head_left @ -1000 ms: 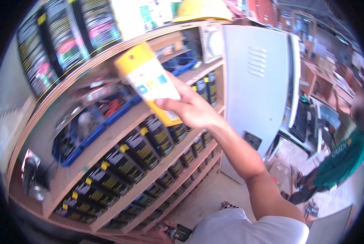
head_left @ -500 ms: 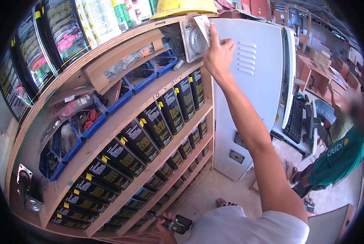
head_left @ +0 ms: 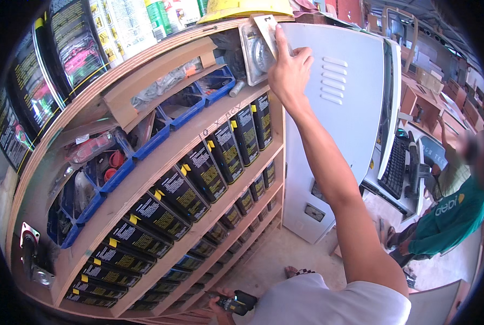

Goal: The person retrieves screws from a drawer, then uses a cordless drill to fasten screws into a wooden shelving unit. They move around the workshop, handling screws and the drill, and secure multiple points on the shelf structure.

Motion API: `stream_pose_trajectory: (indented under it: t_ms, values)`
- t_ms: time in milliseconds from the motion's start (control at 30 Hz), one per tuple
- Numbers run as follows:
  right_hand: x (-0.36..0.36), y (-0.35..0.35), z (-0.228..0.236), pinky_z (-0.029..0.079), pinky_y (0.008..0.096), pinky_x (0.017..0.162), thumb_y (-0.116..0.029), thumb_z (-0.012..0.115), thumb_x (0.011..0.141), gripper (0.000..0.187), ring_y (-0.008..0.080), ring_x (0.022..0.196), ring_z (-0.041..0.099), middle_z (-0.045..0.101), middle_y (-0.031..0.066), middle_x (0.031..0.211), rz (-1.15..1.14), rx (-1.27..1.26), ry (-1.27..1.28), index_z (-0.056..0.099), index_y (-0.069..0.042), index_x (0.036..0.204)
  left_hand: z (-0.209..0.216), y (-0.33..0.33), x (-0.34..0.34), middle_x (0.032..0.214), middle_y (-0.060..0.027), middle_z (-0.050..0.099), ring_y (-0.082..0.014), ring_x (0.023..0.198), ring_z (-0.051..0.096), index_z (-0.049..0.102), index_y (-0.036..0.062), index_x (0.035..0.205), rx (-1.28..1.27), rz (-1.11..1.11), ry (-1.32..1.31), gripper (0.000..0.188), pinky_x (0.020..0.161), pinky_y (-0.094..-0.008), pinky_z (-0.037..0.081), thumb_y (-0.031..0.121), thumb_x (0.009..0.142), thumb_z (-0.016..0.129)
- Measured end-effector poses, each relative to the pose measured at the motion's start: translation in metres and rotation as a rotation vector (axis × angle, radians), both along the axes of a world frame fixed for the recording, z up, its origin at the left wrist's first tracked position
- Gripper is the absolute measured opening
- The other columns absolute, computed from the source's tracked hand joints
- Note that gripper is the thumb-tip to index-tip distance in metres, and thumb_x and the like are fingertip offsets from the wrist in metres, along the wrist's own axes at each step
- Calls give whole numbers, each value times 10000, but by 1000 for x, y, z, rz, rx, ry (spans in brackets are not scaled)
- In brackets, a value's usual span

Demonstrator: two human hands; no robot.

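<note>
My right hand (head_left: 292,70) reaches up to the top shelf's right end. Its index finger lies straight along a flat pale card (head_left: 266,33) and the other fingers are curled; the thumb is hidden. Behind the card stands a clear plastic blister pack (head_left: 251,53) with a round shape inside, against the shelf's side. Low down at the picture's bottom, my left hand (head_left: 219,307) is closed around a black and yellow cordless drill (head_left: 235,304), partly hidden.
Blue parts bins (head_left: 161,132) and an open cardboard box (head_left: 124,108) fill the top shelf. Black boxes with yellow tabs (head_left: 196,170) line the lower ones. A yellow hard hat (head_left: 247,8) rests above, beside a grey metal cabinet (head_left: 328,130). At right, a person in green (head_left: 453,222) stands near a keyboard (head_left: 395,165).
The card tilts slightly more, its upper end shifted left. My right hand stays close to it with its fingers a little changed. The view has shifted slightly; the drill remains in my left hand.
</note>
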State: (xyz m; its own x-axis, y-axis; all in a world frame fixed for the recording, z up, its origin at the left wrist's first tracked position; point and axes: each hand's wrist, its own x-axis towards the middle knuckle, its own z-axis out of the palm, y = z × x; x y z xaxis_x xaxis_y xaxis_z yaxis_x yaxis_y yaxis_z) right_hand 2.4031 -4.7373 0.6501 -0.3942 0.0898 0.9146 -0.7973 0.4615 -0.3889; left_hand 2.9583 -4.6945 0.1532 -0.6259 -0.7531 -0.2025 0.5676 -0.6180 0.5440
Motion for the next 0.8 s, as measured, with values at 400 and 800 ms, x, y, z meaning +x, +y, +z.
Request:
stream_pose_trajectory:
  t_ms: [400, 800]
  values:
    - [-10, 1, -18, 279, 592, 1180, -379, 825, 774, 1279, 495, 1360, 303, 349, 384, 1368, 463, 57, 23, -6, -3, 1670, -15, -10, -8, 827, -76, 477, -231, 788, 435, 547, 76, 849, 29, -100, 101, 283, 709, -375, 381, 271, 696, 684]
    - [-18, 13, -17, 389, 576, 1148, -469, 866, 816, 1028, 504, 1370, 420, 429, 345, 1423, 643, -40, -59, 350, -174, 1654, -17, 1, 14, 818, -79, 506, -262, 777, 498, 565, 86, 851, 57, 20, -50, 276, 705, -391, 422, 286, 700, 680]
